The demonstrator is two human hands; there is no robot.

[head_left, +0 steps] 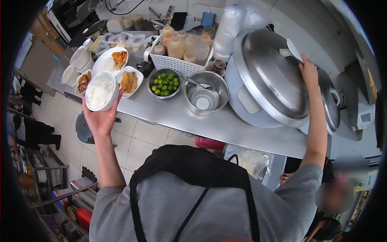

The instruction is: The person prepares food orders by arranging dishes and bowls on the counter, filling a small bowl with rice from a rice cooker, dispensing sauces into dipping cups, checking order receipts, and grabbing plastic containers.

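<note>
My left hand (100,117) holds a white bowl of rice (99,93) from below, near the counter's left part. Beside it are a plate of rolls (129,82), a plate with rice and orange food (119,59) and a small dish of brown food (83,82). At the right, my right hand (308,72) is closed at the lid handle of a large steel cooker (274,72). A white paddle-like piece (294,50) shows just beyond the fingers; whether they grip it or the handle is unclear. The lid is on the cooker.
On the steel counter (161,113) stand a bowl of green citrus (164,83), a steel pot (206,92) with a ladle, and a white basket (179,64) of bottles. A second cooker (328,101) is at the right. A person (334,193) is at the lower right, others at far left.
</note>
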